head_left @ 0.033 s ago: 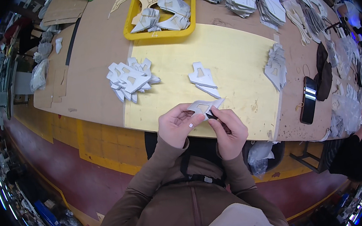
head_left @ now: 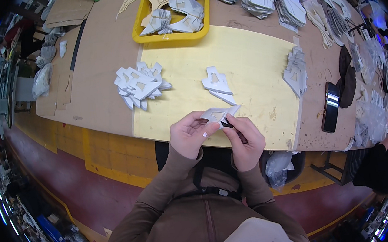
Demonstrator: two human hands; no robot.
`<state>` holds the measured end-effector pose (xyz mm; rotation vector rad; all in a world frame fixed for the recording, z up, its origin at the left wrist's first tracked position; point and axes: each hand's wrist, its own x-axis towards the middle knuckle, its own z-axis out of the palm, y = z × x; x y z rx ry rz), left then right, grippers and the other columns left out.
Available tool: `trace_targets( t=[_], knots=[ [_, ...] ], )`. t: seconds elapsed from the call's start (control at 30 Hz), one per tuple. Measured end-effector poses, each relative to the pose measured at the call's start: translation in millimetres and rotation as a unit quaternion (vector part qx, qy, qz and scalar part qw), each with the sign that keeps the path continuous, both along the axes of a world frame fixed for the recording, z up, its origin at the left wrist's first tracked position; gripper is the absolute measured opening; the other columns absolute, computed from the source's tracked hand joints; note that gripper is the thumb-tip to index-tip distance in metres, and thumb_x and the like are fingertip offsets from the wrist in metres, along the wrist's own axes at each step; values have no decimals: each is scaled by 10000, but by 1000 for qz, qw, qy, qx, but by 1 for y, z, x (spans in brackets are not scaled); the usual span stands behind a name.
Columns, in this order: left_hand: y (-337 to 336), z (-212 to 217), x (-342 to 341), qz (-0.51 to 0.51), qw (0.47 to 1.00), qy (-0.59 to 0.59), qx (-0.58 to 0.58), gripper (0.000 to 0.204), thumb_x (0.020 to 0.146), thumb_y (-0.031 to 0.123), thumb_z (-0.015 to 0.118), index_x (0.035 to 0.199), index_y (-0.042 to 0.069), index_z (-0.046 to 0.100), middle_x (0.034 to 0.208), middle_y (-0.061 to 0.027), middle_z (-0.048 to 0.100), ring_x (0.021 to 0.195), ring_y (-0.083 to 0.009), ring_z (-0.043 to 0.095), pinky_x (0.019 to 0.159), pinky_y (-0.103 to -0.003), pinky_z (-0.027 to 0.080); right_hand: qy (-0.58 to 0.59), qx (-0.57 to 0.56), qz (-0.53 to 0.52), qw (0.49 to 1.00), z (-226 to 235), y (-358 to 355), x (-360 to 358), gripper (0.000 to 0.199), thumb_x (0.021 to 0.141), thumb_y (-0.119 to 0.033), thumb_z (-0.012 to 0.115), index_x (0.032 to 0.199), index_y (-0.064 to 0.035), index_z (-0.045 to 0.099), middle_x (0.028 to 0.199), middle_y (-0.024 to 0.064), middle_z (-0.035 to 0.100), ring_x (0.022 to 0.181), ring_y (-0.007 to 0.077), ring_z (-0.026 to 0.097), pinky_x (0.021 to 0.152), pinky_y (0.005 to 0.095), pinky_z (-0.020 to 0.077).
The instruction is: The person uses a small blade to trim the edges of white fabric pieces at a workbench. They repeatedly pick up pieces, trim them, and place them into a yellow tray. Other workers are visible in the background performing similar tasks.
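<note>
Left hand (head_left: 187,133) grips flat white angular piece (head_left: 217,114), between both hands; right hand (head_left: 248,138) pinches small dark item (head_left: 226,124) at its edge, kind unclear. Similar white pieces (head_left: 219,87) just beyond.

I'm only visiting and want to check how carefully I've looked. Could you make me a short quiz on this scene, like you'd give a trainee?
1. True or false: the black phone lies on the yellow sheet.
2. What colour is the tray at the far side? A) green B) yellow C) black
3. What does the left hand hold, and what shows at the right hand?

Key:
1. False; the phone lies to the right of the sheet.
2. B
3. A white piece with a tan patch; a small dark item, too small to identify.
</note>
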<state>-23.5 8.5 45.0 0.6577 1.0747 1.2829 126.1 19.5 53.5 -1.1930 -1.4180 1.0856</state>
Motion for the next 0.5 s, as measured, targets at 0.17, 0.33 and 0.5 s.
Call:
trace_targets(
  t=[0.17, 0.33, 0.5],
  knots=[
    [-1, 1, 6, 29, 999, -10, 20, 297, 859, -58, 662, 1135, -117, 570, 1048, -153, 661, 966, -148, 639, 851, -255, 523, -3, 23, -18, 1000, -4, 0, -5, 295, 824, 53, 681, 1118, 37, 663, 871, 105, 630, 704, 114, 566, 598, 223, 458],
    [-5, 4, 11, 55, 998, -13, 33, 292, 862, -64, 655, 1131, -128, 564, 1053, -163, 658, 964, -158, 645, 856, -258, 526, -8, 34, -41, 999, -4, -3, -12, 306, 822, 57, 680, 1126, 36, 658, 884, 109, 632, 690, 120, 558, 598, 225, 454],
    [-5, 2, 13, 74, 996, -8, 57, 283, 863, -62, 655, 1127, -121, 571, 1045, -157, 663, 951, -152, 649, 842, -253, 531, -34, 115, -55, 991, -8, -1, -16, 314, 803, 67, 689, 1113, 18, 676, 900, 126, 634, 675, 148, 562, 586, 237, 453]
  ],
)
